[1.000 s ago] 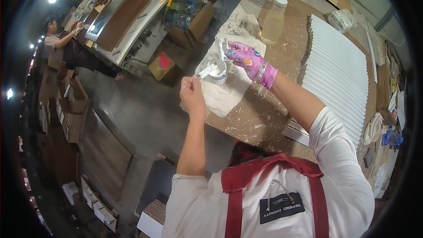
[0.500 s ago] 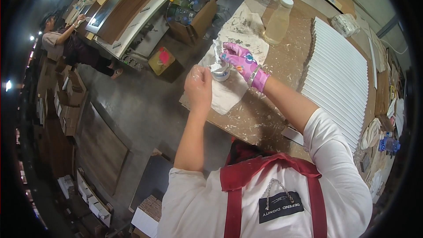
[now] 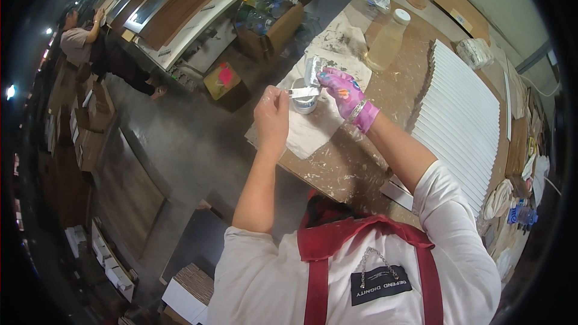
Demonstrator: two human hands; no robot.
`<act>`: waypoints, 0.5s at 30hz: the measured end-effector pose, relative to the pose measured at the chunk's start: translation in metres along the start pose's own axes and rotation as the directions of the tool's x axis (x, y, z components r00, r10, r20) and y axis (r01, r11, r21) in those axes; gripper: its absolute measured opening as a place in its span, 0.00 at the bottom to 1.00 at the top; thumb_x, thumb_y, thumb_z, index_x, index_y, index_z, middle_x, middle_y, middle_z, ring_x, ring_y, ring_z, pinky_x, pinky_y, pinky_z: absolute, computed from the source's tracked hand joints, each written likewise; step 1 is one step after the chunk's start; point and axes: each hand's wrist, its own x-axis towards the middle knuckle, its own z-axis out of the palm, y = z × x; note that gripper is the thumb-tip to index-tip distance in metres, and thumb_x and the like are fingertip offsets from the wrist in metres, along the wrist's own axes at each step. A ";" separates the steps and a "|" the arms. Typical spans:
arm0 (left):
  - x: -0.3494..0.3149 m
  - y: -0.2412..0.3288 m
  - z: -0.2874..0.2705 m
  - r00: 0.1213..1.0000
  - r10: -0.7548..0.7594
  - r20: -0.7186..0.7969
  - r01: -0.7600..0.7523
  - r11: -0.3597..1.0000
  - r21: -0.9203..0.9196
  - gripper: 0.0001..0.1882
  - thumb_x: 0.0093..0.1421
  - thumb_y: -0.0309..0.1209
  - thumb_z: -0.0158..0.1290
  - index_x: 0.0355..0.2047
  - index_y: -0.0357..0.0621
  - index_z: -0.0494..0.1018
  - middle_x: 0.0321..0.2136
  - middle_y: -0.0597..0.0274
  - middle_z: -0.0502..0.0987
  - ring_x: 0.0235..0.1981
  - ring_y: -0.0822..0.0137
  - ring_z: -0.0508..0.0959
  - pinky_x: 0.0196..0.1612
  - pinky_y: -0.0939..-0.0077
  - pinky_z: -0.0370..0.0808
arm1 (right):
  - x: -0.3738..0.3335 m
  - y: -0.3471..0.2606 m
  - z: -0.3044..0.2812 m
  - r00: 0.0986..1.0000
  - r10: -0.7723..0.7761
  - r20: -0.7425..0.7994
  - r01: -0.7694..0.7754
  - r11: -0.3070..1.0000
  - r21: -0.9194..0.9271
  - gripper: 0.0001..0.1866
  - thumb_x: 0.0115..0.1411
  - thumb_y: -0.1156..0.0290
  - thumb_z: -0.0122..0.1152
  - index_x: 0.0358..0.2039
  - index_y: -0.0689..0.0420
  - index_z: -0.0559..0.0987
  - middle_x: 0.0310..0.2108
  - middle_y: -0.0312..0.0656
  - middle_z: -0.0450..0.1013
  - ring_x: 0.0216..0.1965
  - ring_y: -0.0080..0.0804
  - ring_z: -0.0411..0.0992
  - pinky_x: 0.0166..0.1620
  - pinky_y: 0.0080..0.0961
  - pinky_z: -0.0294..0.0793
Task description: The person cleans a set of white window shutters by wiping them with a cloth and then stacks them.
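My bare left hand (image 3: 272, 114) is closed in a pinch at the end of a flat whitish strip (image 3: 304, 92). The strip lies level across the top of a small white tub (image 3: 304, 105). My right hand (image 3: 344, 95), in a pink flowered glove, closes round a crumpled silvery tube-like packet (image 3: 313, 71) just beyond the strip. The packet's lower end is partly hidden by the strip and glove. Under the tub a stained white cloth (image 3: 313, 135) covers the table's left corner. What is inside the tub is hard to make out.
On the speckled brown table (image 3: 379, 108) stand a bottle of yellowish liquid (image 3: 388, 42) and, to the right, a stack of white ribbed strips (image 3: 460, 126). A cardboard box of bottles (image 3: 271, 33) sits beyond the left edge. Another person (image 3: 99, 51) stands at the far-left bench.
The silvery packet has tilted and moved right with my gloved hand. The flat strip now shows stretched level over the tub. The whole view has shifted slightly.
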 end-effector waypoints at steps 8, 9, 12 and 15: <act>0.005 0.011 -0.003 1.000 0.014 0.006 -0.014 0.995 -0.102 0.09 0.62 0.28 0.50 0.26 0.36 0.66 0.16 0.59 0.66 0.19 0.72 0.63 0.25 0.74 0.63 | 0.004 -0.005 0.004 0.967 -0.214 0.140 0.230 0.966 -0.118 0.22 0.60 0.68 0.61 0.52 0.66 0.73 0.42 0.36 0.74 0.43 0.22 0.70 0.49 0.21 0.68; 0.006 0.014 -0.004 0.998 0.061 -0.012 -0.062 0.997 -0.051 0.09 0.62 0.28 0.50 0.25 0.36 0.67 0.16 0.58 0.66 0.19 0.71 0.64 0.25 0.74 0.64 | 0.005 -0.004 0.003 0.966 -0.215 0.143 0.232 0.965 -0.119 0.22 0.60 0.68 0.61 0.52 0.66 0.73 0.42 0.36 0.74 0.43 0.22 0.70 0.49 0.21 0.68; 0.012 0.014 -0.009 0.999 0.050 0.000 -0.050 0.998 -0.030 0.10 0.61 0.28 0.50 0.25 0.36 0.67 0.16 0.57 0.67 0.18 0.69 0.65 0.25 0.73 0.65 | 0.008 -0.004 0.002 0.941 -0.258 0.220 0.284 0.954 -0.094 0.25 0.60 0.69 0.62 0.55 0.68 0.70 0.42 0.40 0.74 0.42 0.23 0.72 0.48 0.19 0.72; 0.019 0.014 -0.015 0.999 0.015 0.031 -0.015 1.000 0.001 0.09 0.61 0.28 0.51 0.25 0.36 0.67 0.16 0.56 0.68 0.18 0.68 0.66 0.26 0.72 0.65 | 0.007 -0.015 0.004 0.913 -0.334 0.235 0.369 0.921 -0.125 0.25 0.60 0.70 0.61 0.55 0.68 0.69 0.42 0.39 0.74 0.42 0.23 0.72 0.47 0.19 0.72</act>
